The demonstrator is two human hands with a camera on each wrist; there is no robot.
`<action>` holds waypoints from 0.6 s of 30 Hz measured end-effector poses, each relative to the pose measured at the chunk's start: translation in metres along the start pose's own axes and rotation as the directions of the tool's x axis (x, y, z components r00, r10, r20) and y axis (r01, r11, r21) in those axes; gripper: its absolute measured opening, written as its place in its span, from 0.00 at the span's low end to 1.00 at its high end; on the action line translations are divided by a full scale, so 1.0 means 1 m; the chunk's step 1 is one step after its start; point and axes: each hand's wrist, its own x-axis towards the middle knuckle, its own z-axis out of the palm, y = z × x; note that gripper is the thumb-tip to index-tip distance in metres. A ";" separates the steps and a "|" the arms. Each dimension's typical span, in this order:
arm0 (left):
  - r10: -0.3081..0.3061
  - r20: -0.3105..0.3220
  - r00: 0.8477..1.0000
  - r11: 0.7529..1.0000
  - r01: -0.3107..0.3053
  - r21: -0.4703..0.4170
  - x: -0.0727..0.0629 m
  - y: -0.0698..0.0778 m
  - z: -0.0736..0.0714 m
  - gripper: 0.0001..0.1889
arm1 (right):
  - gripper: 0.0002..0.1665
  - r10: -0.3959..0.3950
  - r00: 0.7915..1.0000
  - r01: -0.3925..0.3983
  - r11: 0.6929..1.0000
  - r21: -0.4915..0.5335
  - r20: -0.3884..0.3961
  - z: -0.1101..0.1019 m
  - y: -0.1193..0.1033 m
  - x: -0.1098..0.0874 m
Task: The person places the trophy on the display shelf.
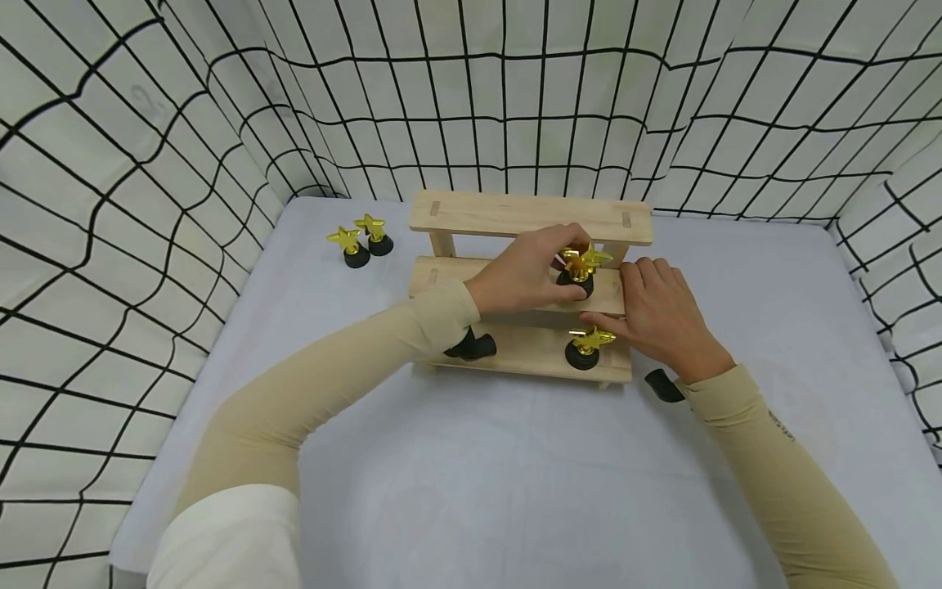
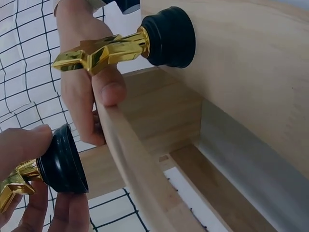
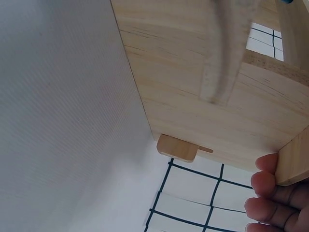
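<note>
A three-tier wooden shelf stands on the table. My left hand pinches a small gold star trophy by its black base, over the right part of the middle tier. In the left wrist view, the thumb and fingers lie around that base. A second star trophy stands upright on the bottom tier near its right end. My right hand grips the right end of the middle tier, thumb along the front edge. The right wrist view shows its fingertips at the wood.
Two more star trophies, one slightly in front of the other, stand on the white tabletop left of the shelf. Black wire netting before pale walls surrounds the table at the back and both sides.
</note>
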 end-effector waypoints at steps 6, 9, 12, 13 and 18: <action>-0.024 0.021 0.999 0.998 0.025 -0.057 0.005 -0.001 0.009 0.26 | 0.64 -0.018 0.999 0.018 1.000 -0.004 -0.028 0.002 0.002 0.000; -0.039 0.028 0.999 0.996 0.041 -0.077 0.008 -0.002 0.012 0.27 | 0.62 -0.025 0.999 0.025 1.000 -0.005 -0.035 0.003 0.003 0.000; -0.053 0.036 0.998 0.996 0.055 -0.069 0.009 -0.002 0.014 0.27 | 0.62 -0.022 0.999 0.022 1.000 0.000 -0.034 0.004 0.003 0.000; -0.051 0.036 0.998 0.996 0.053 -0.067 0.010 -0.003 0.015 0.27 | 0.61 -0.021 0.999 0.021 1.000 0.002 -0.036 0.004 0.003 0.000; -0.041 0.035 0.999 0.999 0.042 -0.035 0.012 -0.005 0.018 0.25 | 0.60 -0.030 0.998 0.030 1.000 0.004 -0.046 0.005 0.003 0.000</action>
